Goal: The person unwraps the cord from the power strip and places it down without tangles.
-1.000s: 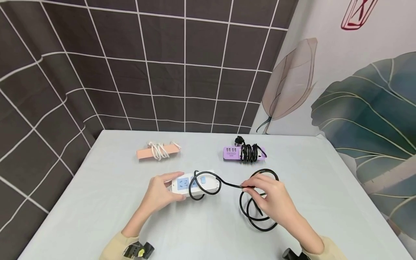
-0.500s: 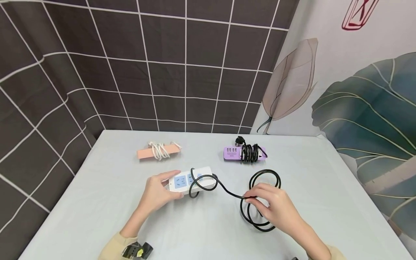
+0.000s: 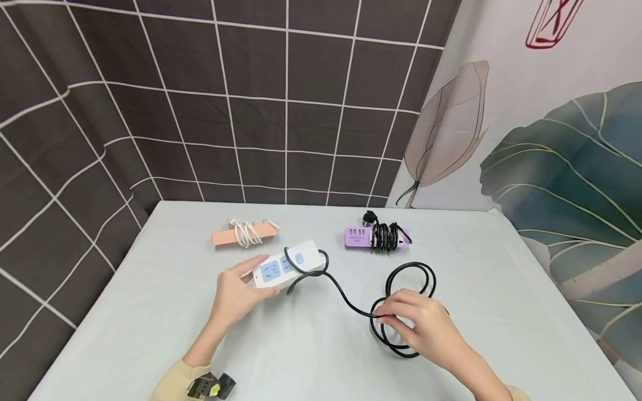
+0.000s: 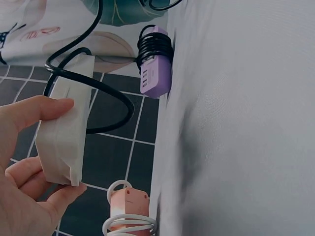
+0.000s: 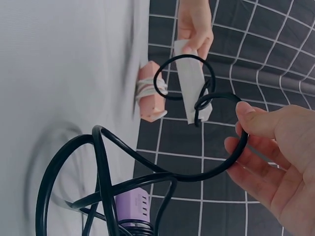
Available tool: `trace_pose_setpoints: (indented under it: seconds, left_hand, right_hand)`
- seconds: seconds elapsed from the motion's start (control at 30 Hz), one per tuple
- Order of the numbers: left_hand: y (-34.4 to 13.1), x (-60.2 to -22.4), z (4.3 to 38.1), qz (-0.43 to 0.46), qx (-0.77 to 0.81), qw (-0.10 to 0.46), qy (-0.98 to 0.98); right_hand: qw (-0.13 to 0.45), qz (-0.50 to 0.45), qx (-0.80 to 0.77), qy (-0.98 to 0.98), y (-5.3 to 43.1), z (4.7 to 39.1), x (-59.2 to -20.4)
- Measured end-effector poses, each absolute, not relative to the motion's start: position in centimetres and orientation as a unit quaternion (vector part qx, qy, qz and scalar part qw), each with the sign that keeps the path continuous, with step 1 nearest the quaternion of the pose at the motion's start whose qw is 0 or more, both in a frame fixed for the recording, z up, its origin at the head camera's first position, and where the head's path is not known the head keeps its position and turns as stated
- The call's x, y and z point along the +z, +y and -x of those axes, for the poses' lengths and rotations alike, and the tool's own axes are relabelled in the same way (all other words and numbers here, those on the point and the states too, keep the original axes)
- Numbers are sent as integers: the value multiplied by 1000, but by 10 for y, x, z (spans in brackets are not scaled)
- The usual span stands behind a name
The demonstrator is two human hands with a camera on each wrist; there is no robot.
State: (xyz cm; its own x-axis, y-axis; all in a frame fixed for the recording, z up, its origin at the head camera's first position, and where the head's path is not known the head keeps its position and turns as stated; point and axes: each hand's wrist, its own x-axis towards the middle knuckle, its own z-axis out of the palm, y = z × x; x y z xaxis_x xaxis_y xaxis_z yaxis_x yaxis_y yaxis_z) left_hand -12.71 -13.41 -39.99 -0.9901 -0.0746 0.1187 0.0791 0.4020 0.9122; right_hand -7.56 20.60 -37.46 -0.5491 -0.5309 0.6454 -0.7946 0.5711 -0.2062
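My left hand [image 3: 239, 295] grips the left end of a white power strip [image 3: 312, 255] with blue sockets, held tilted with its right end higher. The strip's black cord [image 3: 346, 295] loops loosely around its right part. Between thumb and fingers, my right hand [image 3: 421, 326] pinches that cord. Beyond the pinch the rest lies in loose coils on the table, partly behind the right hand. In the left wrist view the thumb lies across the power strip [image 4: 69, 142]. The right wrist view shows the cord [image 5: 206, 174] curving up to the fingers.
At the back left of the white table [image 3: 165, 312] lies a pink power strip [image 3: 224, 236] wrapped in white cord. A purple power strip [image 3: 357, 237] wound with black cord lies at the back right. A dark checked curtain [image 3: 251, 122] hangs behind.
My left hand has moved left with the white power strip, whose right end has swung upward in view. The right hand has moved lower with the cord. The wrapped strips stay put.
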Motion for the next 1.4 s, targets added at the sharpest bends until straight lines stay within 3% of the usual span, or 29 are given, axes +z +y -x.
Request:
trace_pose_setpoints:
  seconds: [0.6,0.97,1.4]
  left_hand:
    - [-136,-392,126,-25,-589,59,-806]
    - [-135,-383,122,-23,-610,19,-792]
    - [-134,-376,120,-24,-625,24,-780]
  right_hand:
    - [262,-414,235,-840,202,81,-381]
    - [259,-406,209,-851,196,89,-383]
    - [278,-401,220,-845,196,105,-392]
